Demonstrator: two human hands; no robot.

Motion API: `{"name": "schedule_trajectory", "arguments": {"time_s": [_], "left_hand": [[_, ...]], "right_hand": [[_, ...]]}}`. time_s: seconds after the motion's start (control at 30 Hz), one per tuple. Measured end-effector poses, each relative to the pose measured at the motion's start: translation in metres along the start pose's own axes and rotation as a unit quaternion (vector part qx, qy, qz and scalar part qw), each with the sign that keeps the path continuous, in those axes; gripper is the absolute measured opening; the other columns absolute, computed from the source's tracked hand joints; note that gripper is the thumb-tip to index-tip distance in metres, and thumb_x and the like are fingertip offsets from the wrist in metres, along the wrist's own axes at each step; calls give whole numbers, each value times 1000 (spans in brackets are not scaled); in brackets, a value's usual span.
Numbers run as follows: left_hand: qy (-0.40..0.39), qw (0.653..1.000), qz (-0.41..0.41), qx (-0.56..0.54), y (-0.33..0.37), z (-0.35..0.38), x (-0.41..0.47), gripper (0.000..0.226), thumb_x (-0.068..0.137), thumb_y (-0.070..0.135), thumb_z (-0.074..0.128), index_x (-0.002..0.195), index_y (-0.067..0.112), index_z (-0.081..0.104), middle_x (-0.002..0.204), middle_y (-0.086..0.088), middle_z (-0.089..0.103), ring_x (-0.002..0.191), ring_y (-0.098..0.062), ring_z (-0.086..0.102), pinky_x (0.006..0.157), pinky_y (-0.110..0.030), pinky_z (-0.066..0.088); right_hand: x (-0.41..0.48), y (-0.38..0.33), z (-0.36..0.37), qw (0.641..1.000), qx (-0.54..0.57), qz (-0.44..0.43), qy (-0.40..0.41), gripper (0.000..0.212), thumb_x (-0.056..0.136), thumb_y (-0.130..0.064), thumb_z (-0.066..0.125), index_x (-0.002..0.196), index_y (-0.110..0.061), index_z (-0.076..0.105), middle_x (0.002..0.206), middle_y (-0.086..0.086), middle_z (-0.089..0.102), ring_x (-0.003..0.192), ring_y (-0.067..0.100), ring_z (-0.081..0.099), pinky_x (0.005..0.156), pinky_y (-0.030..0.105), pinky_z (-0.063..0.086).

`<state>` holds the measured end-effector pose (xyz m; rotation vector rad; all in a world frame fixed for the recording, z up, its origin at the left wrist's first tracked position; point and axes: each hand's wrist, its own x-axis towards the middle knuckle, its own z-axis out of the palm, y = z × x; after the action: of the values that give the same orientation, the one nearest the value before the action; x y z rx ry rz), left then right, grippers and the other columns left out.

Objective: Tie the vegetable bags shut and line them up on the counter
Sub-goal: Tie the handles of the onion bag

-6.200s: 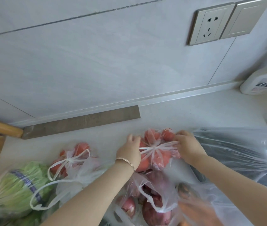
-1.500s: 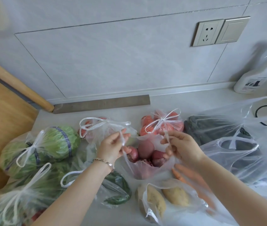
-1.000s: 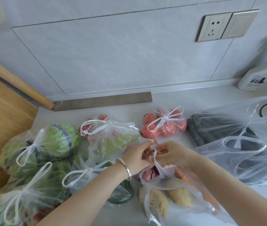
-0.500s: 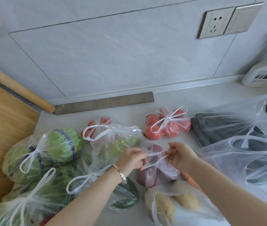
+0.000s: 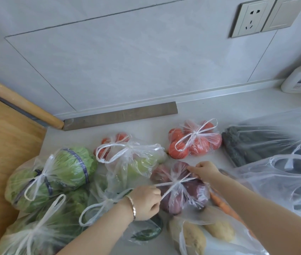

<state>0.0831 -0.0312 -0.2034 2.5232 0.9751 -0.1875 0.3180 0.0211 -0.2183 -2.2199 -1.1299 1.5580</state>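
At the left of a pale kitchen counter (image 5: pixel 210 111), a bag of cabbage (image 5: pixel 54 173), already knotted, lies beside a wooden board (image 5: pixel 2 144). Just right of it a person's left hand (image 5: pixel 146 201), fingers curled round one handle strand, draws it down and to the left from a thin clear bag of red-purple bulbs (image 5: pixel 182 192) lying mid-counter. The two strands cross in a knot (image 5: pixel 175 183) on top of that bag, and the right hand (image 5: pixel 204 172) pinches the other strand on the far side, pulling the opposite way. The film looks soft, light and slippery, and would likely stretch or tear if yanked. The bulbs inside appear firm and heavy enough to anchor the bag. The safest hold is probably on the bunched handles close to the knot, not on the loose wall. Behind the hands sits a tied bag of tomatoes (image 5: pixel 194 142), which would bruise under pressure. Farther right a bag of dark cucumbers (image 5: pixel 256 142) lies with its handles loose, and nearer the camera a bag of potatoes (image 5: pixel 201 234) also looks untied, so the job appears only partly done.
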Motion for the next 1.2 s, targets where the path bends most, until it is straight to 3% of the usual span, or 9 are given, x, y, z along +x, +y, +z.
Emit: {"name": "schedule_trajectory", "arguments": {"time_s": [0.2,0.33,0.37,0.43,0.57,0.8,0.93,1.03,1.2], "left_hand": [[143,946,-208,-204,-6,-10,20,44,88,20,51,45,18,41,46,6,42,41,-4,36,44,-13,29],[201,526,-387,-730,14,-37,40,53,91,5,45,39,13,48,37,2,47,31,-7,43,40,-16,38],[206,455,-365,-786,20,-44,41,45,91,4,43,47,10,52,43,-1,52,34,-9,47,42,-19,41],[186,408,-307,-839,34,-57,42,28,91,0,39,74,3,61,61,-8,64,49,-13,58,51,-21,51],[162,521,-291,-786,52,-54,47,46,86,-21,38,103,14,62,88,-5,69,77,-15,66,63,-24,59],[124,711,-262,-641,55,-49,51,56,83,-20,45,104,31,58,68,4,53,50,2,59,61,-20,57],[107,821,-229,-512,49,-46,51,43,81,-3,62,111,28,61,80,9,57,66,0,57,68,-19,51],[121,844,-253,-457,44,-45,45,27,78,15,71,104,17,66,81,13,60,78,-2,56,73,-12,46],[91,878,-294,-367,17,-36,18,16,70,34,76,64,25,64,62,6,57,60,-7,51,60,-17,42]], "right_hand": [[-21,-4,-15,980,187,-37,61,36,86,-20,64,58,-12,42,56,3,49,50,14,38,52,23,33],[-59,-8,-17,930,349,-97,59,39,86,-9,59,50,-13,44,42,-3,44,51,17,37,64,28,36],[-68,-9,-16,921,370,-113,46,42,87,-7,57,47,-15,46,39,-6,43,50,16,36,67,31,37],[-79,-14,-11,903,408,-134,3,40,90,-4,50,52,-12,54,40,-7,44,48,15,38,66,32,41],[-88,-21,-1,916,370,-106,-116,30,92,6,40,88,-7,67,66,5,68,49,16,61,49,22,52],[-81,-22,0,912,322,-93,-238,19,84,7,58,100,0,66,87,15,73,62,14,69,68,26,60],[-75,-21,-8,964,124,-118,-205,20,78,-7,72,98,-5,69,85,7,69,69,13,64,79,26,57],[-67,-15,-13,980,-57,-150,-117,32,72,-32,77,92,-8,71,71,-2,59,67,10,51,68,23,44],[-54,4,-21,994,-35,-10,-106,41,85,-52,54,72,-13,58,72,1,54,65,14,48,64,25,42]]}}
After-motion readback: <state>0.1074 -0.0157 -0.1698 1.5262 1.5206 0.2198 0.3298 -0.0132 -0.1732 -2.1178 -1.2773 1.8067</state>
